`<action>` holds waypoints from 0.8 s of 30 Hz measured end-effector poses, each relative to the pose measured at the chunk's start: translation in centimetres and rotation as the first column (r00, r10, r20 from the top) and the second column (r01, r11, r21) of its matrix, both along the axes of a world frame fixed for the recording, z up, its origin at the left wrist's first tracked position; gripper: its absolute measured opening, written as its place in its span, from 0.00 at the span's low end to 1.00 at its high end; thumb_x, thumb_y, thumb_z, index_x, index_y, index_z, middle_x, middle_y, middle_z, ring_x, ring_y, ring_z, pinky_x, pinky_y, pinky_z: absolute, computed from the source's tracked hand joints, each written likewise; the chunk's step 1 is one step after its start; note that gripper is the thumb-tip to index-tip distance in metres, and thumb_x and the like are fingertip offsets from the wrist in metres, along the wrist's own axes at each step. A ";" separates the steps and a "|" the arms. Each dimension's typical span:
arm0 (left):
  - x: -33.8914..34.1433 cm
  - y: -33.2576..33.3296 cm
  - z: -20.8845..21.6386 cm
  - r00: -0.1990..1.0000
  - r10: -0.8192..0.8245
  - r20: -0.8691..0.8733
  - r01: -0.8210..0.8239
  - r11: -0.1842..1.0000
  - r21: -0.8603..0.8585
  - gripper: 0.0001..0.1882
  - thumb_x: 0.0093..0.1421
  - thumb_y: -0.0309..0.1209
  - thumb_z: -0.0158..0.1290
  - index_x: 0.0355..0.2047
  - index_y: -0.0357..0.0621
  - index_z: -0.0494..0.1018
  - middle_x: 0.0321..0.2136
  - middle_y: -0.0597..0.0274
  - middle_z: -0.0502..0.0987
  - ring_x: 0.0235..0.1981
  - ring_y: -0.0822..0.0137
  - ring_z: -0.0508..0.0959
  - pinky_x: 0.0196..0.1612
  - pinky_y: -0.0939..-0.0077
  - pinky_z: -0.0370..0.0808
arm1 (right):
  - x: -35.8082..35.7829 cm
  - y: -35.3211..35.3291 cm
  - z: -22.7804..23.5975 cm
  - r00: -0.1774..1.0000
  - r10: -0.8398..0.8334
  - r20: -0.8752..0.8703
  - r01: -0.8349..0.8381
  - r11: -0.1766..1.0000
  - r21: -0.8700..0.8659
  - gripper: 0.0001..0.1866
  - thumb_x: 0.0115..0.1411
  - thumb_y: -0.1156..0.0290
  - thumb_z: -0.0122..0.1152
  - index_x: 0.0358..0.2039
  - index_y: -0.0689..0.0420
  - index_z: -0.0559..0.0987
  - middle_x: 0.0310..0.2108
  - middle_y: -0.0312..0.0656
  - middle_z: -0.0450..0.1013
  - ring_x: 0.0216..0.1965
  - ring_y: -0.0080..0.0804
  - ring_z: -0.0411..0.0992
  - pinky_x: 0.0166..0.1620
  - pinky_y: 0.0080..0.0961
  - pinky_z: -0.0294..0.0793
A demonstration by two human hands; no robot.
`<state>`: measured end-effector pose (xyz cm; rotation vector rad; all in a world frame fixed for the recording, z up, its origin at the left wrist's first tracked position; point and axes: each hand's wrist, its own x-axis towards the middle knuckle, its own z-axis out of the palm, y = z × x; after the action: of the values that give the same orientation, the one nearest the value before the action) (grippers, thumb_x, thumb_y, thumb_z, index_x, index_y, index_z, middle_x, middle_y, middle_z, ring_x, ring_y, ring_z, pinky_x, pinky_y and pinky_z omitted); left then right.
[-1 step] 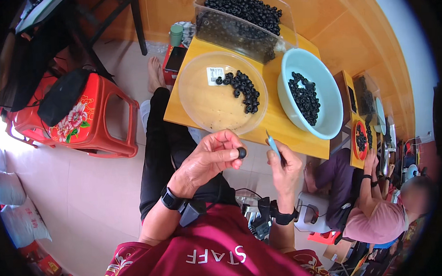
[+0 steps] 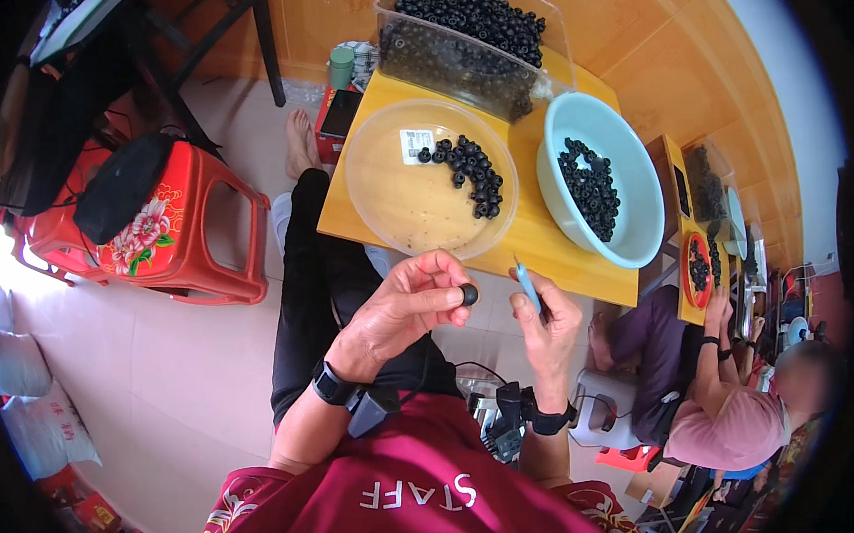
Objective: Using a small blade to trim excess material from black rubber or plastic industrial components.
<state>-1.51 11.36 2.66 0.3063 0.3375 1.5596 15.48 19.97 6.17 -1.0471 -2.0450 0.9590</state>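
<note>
My left hand (image 2: 405, 301) pinches a small round black rubber-looking piece (image 2: 469, 294) between thumb and fingertips, just off the table's near edge. To its right, my right hand (image 2: 549, 330) is closed round a slim light-blue tool (image 2: 528, 287) with a thin tip pointing up; its exact kind is unclear. The tool and the piece are apart. Beyond my hands, a round clear tray (image 2: 386, 211) holds a cluster of similar black pieces (image 2: 480, 174), some showing holes. A pale blue basin (image 2: 639, 214) right of the tray has more of them inside.
A clear rectangular bin (image 2: 457, 79) heaped with black pieces stands at the back of the yellow table (image 2: 566, 275). On the left is a red plastic stool (image 2: 206, 219) with a black cap-like item on it. A co-worker (image 2: 729, 425) sits at another table on the right.
My right hand and the light-blue tool have shifted very slightly. My left hand still pinches the black piece in nearly the same place.
</note>
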 end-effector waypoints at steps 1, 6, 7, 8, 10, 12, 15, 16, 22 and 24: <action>0.0 0.0 -0.1 1.000 -0.004 -0.002 0.004 1.000 -0.001 0.07 0.54 0.23 0.55 0.34 0.40 0.69 0.29 0.62 0.75 0.28 0.73 0.75 0.34 0.81 0.74 | -0.6 -0.5 0.5 0.997 0.044 -0.064 -0.047 0.998 -0.045 0.11 0.50 0.76 0.62 0.35 0.64 0.78 0.20 0.34 0.70 0.19 0.14 0.60 0.22 0.14 0.57; 0.1 0.0 -0.4 1.000 0.019 -0.007 -0.019 1.000 -0.023 0.07 0.55 0.23 0.55 0.34 0.42 0.70 0.30 0.64 0.75 0.29 0.73 0.75 0.34 0.81 0.74 | -1.2 -1.3 1.5 0.976 0.212 -0.039 -0.209 0.975 0.069 0.12 0.48 0.74 0.65 0.34 0.64 0.77 0.21 0.35 0.70 0.18 0.16 0.60 0.20 0.14 0.56; 0.1 0.0 -0.4 1.000 0.019 -0.006 -0.019 1.000 -0.022 0.07 0.55 0.23 0.55 0.34 0.42 0.70 0.30 0.64 0.75 0.29 0.73 0.75 0.34 0.81 0.74 | -1.1 -1.4 1.4 0.979 0.198 -0.056 -0.195 0.980 0.045 0.13 0.47 0.75 0.66 0.35 0.64 0.77 0.20 0.36 0.69 0.18 0.17 0.61 0.20 0.15 0.56; 0.1 0.1 -0.3 1.000 0.017 -0.014 -0.017 1.000 -0.021 0.08 0.54 0.23 0.55 0.34 0.42 0.70 0.30 0.64 0.75 0.29 0.73 0.75 0.34 0.81 0.74 | -1.2 -1.4 1.4 0.979 0.198 -0.054 -0.196 0.980 0.046 0.13 0.47 0.75 0.66 0.35 0.64 0.77 0.20 0.36 0.69 0.18 0.17 0.61 0.20 0.15 0.56; 0.1 0.1 -0.3 1.000 0.013 -0.020 -0.013 1.000 -0.020 0.08 0.54 0.23 0.55 0.34 0.42 0.70 0.30 0.65 0.75 0.29 0.73 0.75 0.34 0.81 0.74 | -1.3 -1.6 1.4 0.977 0.177 -0.117 -0.179 0.984 -0.010 0.14 0.47 0.76 0.66 0.35 0.64 0.78 0.21 0.35 0.70 0.18 0.17 0.60 0.20 0.15 0.56; -0.1 -0.1 -0.2 0.996 -0.020 -0.089 0.016 0.999 -0.049 0.09 0.54 0.22 0.55 0.34 0.42 0.69 0.30 0.64 0.75 0.28 0.74 0.75 0.34 0.82 0.73 | -1.8 -1.8 2.0 0.973 0.200 -0.115 -0.206 0.977 -0.047 0.13 0.47 0.76 0.66 0.36 0.64 0.78 0.22 0.35 0.70 0.18 0.17 0.62 0.22 0.14 0.58; 0.0 -0.1 0.0 0.989 -0.027 -0.145 0.019 0.998 -0.057 0.10 0.53 0.21 0.55 0.34 0.42 0.68 0.30 0.63 0.74 0.27 0.74 0.75 0.33 0.82 0.73 | -2.6 -2.4 2.2 0.951 0.222 -0.213 -0.264 0.944 -0.196 0.11 0.50 0.78 0.64 0.36 0.64 0.78 0.24 0.35 0.71 0.21 0.19 0.66 0.25 0.13 0.63; -0.2 -0.1 0.0 0.989 -0.028 -0.145 0.021 0.998 -0.055 0.10 0.53 0.21 0.55 0.34 0.42 0.68 0.30 0.63 0.74 0.27 0.74 0.75 0.33 0.82 0.73 | -2.8 -2.5 2.2 0.928 0.208 -0.308 -0.303 0.904 -0.301 0.10 0.51 0.79 0.63 0.35 0.65 0.77 0.26 0.36 0.72 0.24 0.20 0.69 0.28 0.14 0.66; -0.6 -0.2 -1.0 0.972 -0.165 -0.165 0.171 0.985 0.020 0.12 0.52 0.20 0.56 0.35 0.42 0.66 0.30 0.63 0.74 0.27 0.75 0.74 0.33 0.83 0.73 | -1.2 -1.8 0.9 0.928 0.187 -0.323 -0.346 0.754 -0.559 0.11 0.52 0.82 0.61 0.37 0.68 0.75 0.31 0.42 0.74 0.32 0.25 0.74 0.35 0.20 0.73; -0.2 -0.1 -1.0 0.975 -0.187 -0.121 0.186 0.982 -0.022 0.12 0.52 0.20 0.55 0.35 0.42 0.66 0.30 0.63 0.74 0.27 0.74 0.74 0.33 0.82 0.73 | -1.5 -2.0 1.1 0.902 0.193 -0.386 -0.388 0.757 -0.527 0.11 0.52 0.82 0.61 0.38 0.67 0.75 0.30 0.41 0.74 0.32 0.24 0.74 0.36 0.19 0.73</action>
<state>-1.75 11.30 1.69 0.4154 0.4016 1.3572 13.96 18.01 7.26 -0.7921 -1.6955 1.8980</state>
